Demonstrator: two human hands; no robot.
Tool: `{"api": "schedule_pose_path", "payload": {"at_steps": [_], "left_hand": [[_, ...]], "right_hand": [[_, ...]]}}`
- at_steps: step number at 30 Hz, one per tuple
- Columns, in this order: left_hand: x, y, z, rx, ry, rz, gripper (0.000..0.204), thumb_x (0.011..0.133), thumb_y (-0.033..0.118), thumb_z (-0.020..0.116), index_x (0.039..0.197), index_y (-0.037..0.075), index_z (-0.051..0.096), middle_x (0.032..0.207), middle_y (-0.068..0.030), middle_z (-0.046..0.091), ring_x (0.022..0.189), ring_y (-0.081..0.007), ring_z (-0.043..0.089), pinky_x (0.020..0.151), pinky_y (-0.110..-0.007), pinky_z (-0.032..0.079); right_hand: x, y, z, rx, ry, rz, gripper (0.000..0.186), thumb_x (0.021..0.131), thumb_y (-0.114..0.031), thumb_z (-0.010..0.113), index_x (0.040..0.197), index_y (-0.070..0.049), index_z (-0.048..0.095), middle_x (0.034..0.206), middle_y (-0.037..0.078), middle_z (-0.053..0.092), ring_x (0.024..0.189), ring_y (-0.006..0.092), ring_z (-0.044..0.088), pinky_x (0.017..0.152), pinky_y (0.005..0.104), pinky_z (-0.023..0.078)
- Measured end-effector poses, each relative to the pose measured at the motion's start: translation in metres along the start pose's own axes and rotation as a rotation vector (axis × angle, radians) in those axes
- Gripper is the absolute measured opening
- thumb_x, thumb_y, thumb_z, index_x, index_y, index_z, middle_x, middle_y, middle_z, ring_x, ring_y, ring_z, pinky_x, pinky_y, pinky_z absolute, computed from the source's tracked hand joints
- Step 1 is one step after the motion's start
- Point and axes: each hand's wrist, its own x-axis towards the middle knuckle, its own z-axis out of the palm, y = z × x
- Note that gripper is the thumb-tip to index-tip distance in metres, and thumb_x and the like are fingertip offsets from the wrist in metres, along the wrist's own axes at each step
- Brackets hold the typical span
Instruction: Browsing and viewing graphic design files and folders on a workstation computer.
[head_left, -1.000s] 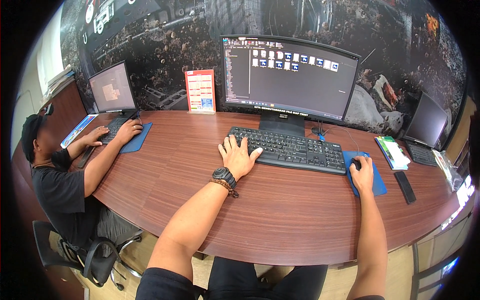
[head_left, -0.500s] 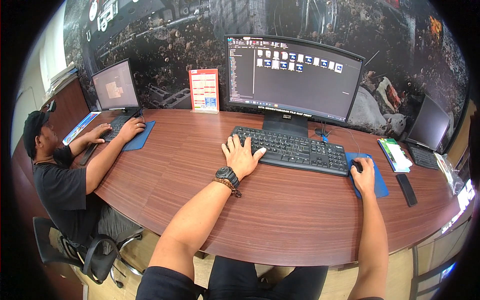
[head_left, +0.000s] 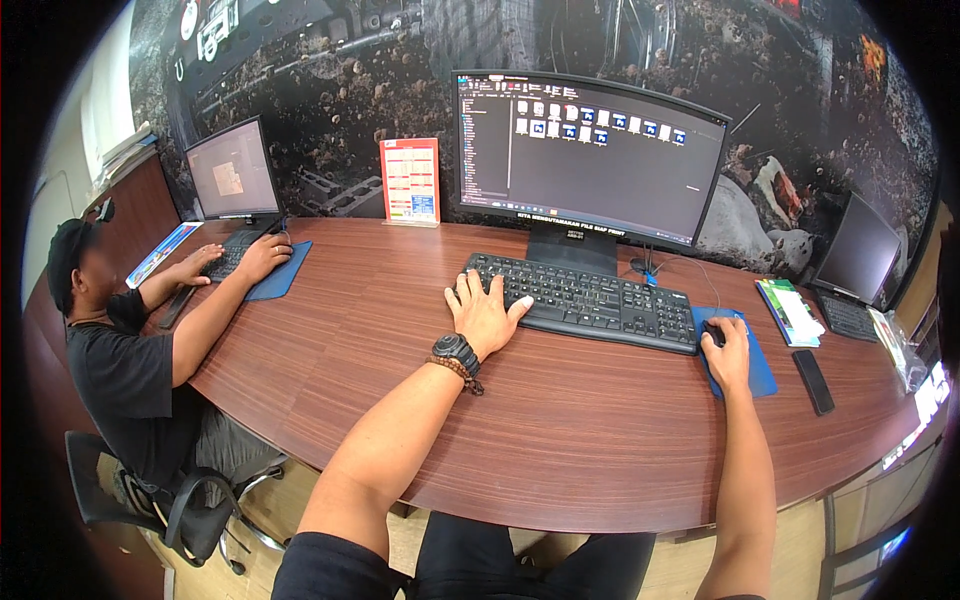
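My left hand (head_left: 482, 318) lies with its fingers spread over the left end of a black keyboard (head_left: 600, 305), a watch and a beaded bracelet at its wrist. My right hand (head_left: 728, 358) is wrapped round a black computer mouse (head_left: 713, 333), partly hidden under the fingers, on a blue mouse pad (head_left: 762, 372). Behind the keyboard stands a wide black monitor (head_left: 610, 175) showing a dark file window with rows of icons.
To the left a seated co-worker (head_left: 125, 370) types at another monitor (head_left: 230, 172). A red-and-white card stand (head_left: 411, 180) stands on the brown desk (head_left: 560, 450). At right are a black phone (head_left: 813, 382), booklets (head_left: 790, 312) and a dark laptop-like screen (head_left: 858, 245).
On the monitor, the pale highlight has left the icon at the far right and now sits on one in the lower row at left. Both my hands keep their places.
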Motion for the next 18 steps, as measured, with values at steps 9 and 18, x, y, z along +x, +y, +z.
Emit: {"api": "schedule_pose_path", "payload": {"at_steps": [9,18], "left_hand": [[0.0003,0.0009,-0.001,0.033,-0.039,-0.013,0.081,0.095,0.067,0.045,0.143,0.003,0.05,0.148,-0.0325,0.036,0.141,-0.046,0.027,0.114,-0.065,0.016],[0.0004,0.0025,-0.0044,0.036,-0.092,-0.026,0.082,0.096,0.068,0.041,0.144,0.002,0.048,0.149,-0.0327,0.035,0.143,-0.0464,0.024,0.115,-0.065,0.013]], "right_hand": [[-0.0004,-0.0006,-0.0003,-0.006,-0.008,0.009,0.029,0.082,-0.021,0.069,0.107,-0.006,0.068,0.114,0.015,0.059,0.11,0.0346,0.058,0.096,0.0425,0.047],[-0.0008,-0.0005,0.0002,0.004,-0.007,0.015,0.029,0.082,-0.02,0.069,0.107,-0.006,0.068,0.115,0.014,0.058,0.11,0.0349,0.059,0.095,0.0421,0.047]]}}
